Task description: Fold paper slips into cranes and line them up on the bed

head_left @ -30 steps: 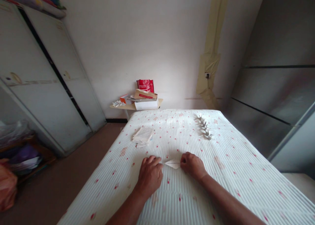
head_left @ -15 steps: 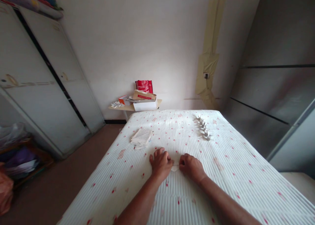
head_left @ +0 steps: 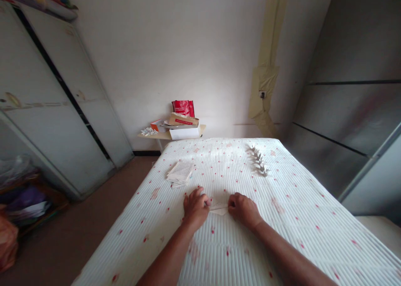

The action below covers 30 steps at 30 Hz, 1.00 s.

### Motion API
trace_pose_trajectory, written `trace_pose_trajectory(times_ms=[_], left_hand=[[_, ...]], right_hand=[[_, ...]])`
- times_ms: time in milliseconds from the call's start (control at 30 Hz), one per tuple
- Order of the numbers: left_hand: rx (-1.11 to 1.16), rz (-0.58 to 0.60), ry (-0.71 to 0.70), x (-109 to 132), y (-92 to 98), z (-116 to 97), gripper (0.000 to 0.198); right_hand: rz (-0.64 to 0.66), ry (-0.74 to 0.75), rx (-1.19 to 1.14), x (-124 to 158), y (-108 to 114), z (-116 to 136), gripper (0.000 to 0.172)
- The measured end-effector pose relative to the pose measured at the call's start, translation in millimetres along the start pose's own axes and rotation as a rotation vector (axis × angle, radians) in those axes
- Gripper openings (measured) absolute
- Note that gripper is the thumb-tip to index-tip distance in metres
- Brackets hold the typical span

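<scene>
A small folded piece of white paper (head_left: 219,210) lies on the bedspread between my two hands. My left hand (head_left: 196,206) is at its left end, fingers curled and pressed down at the paper's edge. At the right end, my right hand (head_left: 243,209) is closed with its fingertips on the paper. Beyond my left hand rests a stack of printed paper sheets (head_left: 181,173). Farther off on the right stands a row of several folded paper figures (head_left: 258,161), which look like cranes.
The bed has a white ribbed cover (head_left: 225,252) with red spots. Past its far edge, a small table (head_left: 150,136) bears a white box (head_left: 184,133), a red bag (head_left: 183,107) and white folded pieces. Metal cabinets (head_left: 62,98) stand left, a grey wardrobe (head_left: 338,110) right.
My left hand has moved left, away from my right hand, and more of the folded paper shows between them. My right hand has stayed nearly in place.
</scene>
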<state>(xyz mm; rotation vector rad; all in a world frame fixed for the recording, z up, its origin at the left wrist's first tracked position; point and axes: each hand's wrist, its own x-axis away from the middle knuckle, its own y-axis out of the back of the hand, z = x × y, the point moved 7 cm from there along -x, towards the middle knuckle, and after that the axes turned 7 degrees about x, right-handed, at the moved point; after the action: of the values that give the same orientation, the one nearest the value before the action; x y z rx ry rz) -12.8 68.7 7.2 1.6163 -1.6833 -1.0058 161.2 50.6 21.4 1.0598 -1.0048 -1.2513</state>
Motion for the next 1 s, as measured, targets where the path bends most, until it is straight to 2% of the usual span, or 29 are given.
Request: trace_pose_trajectory(times_ms=[133,200,267,333,433,567,733,867,1000], left_hand=[[0.096,-0.107,-0.007,6.1,16.5,6.4,0.022],[0.154,-0.199,-0.031,11.8,23.1,1.0,0.021],[0.189,-0.248,-0.115,18.5,22.9,-13.0,0.016],[0.162,-0.223,-0.169,23.4,14.9,-26.6,0.011],[0.066,-0.164,-0.164,25.2,2.5,-32.7,0.013],[0.048,-0.125,-0.174,22.2,-2.3,-21.2,0.023],[0.081,-0.164,-0.236,25.5,3.0,-15.5,0.033],[0.127,-0.198,-0.384,36.4,13.1,-36.3,0.042],[0.12,-0.142,-0.513,45.7,17.2,-58.9,0.041]], right_hand=[[0.006,0.003,0.0,0.0,0.6,0.7,0.018],[0.005,0.004,0.002,0.0,1.4,1.0,0.018],[0.0,0.008,0.005,-0.2,2.0,1.1,0.017],[-0.011,0.013,0.006,-0.4,2.3,1.0,0.017],[-0.025,0.018,-0.001,-0.7,1.8,0.5,0.017],[-0.027,0.011,-0.044,-1.5,0.4,-2.0,0.017],[-0.01,0.049,-0.221,-5.9,-1.5,-14.7,0.017],[0.001,0.141,-0.499,-5.8,4.0,-25.7,0.02],[-0.047,0.205,-0.556,0.5,14.9,-25.1,0.033]])
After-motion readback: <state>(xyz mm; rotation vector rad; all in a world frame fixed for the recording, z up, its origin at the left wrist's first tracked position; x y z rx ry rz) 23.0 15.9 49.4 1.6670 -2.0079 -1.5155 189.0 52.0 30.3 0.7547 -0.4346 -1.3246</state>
